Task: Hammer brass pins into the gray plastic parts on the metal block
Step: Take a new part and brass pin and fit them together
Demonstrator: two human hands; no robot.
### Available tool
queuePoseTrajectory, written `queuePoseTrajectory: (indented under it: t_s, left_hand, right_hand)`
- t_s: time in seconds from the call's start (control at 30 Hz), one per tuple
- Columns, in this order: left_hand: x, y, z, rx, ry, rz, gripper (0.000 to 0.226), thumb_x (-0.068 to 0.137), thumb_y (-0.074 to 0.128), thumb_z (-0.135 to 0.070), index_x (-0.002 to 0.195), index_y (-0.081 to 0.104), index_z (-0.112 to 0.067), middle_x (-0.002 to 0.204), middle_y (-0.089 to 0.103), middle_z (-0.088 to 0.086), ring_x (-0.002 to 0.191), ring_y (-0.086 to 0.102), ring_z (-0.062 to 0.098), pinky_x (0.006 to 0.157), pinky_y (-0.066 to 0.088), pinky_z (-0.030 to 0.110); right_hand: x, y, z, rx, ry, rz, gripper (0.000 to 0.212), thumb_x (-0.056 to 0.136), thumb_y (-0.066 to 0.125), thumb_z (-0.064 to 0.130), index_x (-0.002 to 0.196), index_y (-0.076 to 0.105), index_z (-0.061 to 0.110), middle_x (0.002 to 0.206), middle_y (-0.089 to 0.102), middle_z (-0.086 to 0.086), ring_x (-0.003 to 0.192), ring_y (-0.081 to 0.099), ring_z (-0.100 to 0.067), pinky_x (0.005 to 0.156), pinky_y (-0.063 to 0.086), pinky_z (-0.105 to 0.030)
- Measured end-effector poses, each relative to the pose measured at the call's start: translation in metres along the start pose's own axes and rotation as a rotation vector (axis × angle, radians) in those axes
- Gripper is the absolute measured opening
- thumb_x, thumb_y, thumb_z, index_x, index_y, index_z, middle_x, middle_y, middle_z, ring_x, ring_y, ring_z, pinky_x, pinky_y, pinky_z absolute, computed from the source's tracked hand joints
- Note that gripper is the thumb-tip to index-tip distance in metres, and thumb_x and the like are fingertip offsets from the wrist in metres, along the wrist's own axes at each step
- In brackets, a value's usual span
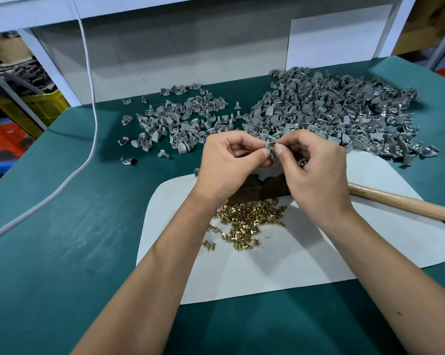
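— Where are you in the job?

— I'm between blows. My left hand (229,162) pinches one gray plastic part (268,145) by its edge, and my right hand (311,165) pinches a brass pin (273,149) against it, thumb and forefinger curled tight; its other fingers curl round something small and shiny, I can't tell what. Both hands are held up above the metal block (261,189), which sits dark on the white mat (280,265), mostly hidden under my hands

— And the hammer?

— Its wooden handle (400,203) lies on the mat to my right, untouched. So this pin is only being seated by finger, not driven yet

— How much is left?

— Plenty, I'd judge. The loose brass pins (249,221) lie heaped just in front of the block. On the table (75,226) the big pile (331,111) at right shows glints of metal, so those look finished; the small pile (180,119) at left looks plain gray, probably waiting
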State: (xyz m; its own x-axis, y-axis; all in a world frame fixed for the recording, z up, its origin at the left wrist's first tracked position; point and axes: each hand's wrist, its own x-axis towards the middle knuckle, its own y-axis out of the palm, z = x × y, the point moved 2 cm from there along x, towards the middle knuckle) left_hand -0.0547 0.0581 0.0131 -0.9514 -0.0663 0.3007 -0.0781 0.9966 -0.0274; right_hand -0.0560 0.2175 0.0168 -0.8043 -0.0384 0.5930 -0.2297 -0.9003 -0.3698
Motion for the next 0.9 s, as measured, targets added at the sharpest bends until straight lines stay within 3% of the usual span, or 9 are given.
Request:
queuePoseTrajectory:
  t_s: [0.17, 0.57, 0.77, 0.9]
  left_hand:
    - [0.001, 0.001, 0.0, 0.014, -0.023, -0.031, 0.018, 0.082, 0.078, 0.008, 0.079, 0.076, -0.009, 0.074, 0.076, 0.008, 0.069, 0.075, 0.021, 0.073, 0.063, 0.032]
    - [-0.001, 0.01, -0.001, 0.158, 0.01, -0.062, 0.015, 0.081, 0.08, 0.003, 0.078, 0.076, -0.01, 0.076, 0.077, 0.009, 0.071, 0.076, 0.023, 0.072, 0.062, 0.035]
    - [-0.002, 0.017, 0.004, 0.235, 0.039, -0.106, 0.015, 0.08, 0.08, 0.0, 0.077, 0.076, -0.013, 0.078, 0.077, 0.007, 0.075, 0.077, 0.027, 0.075, 0.064, 0.049]
    - [-0.003, 0.02, 0.006, 0.341, 0.105, -0.133, 0.008, 0.08, 0.08, -0.001, 0.078, 0.078, -0.008, 0.077, 0.077, 0.002, 0.074, 0.076, 0.018, 0.074, 0.064, 0.043]
  right_hand:
    - [-0.001, 0.0, 0.001, -0.049, -0.018, 0.002, 0.006, 0.094, 0.07, 0.013, 0.095, 0.075, 0.011, 0.082, 0.072, 0.005, 0.076, 0.067, -0.001, 0.071, 0.051, -0.012]
    - [-0.006, 0.002, 0.0, -0.165, -0.057, -0.063, 0.003, 0.09, 0.07, 0.005, 0.088, 0.071, 0.006, 0.076, 0.07, -0.001, 0.067, 0.064, -0.014, 0.065, 0.054, -0.036]
    - [-0.005, 0.002, -0.002, -0.176, -0.03, -0.06, 0.004, 0.087, 0.07, 0.002, 0.086, 0.071, 0.006, 0.074, 0.069, -0.001, 0.066, 0.063, -0.015, 0.063, 0.052, -0.031]
    - [-0.002, 0.001, -0.005, -0.172, 0.029, -0.018, 0.006, 0.087, 0.07, 0.005, 0.087, 0.074, 0.01, 0.075, 0.07, 0.0, 0.067, 0.064, -0.013, 0.065, 0.053, -0.027]
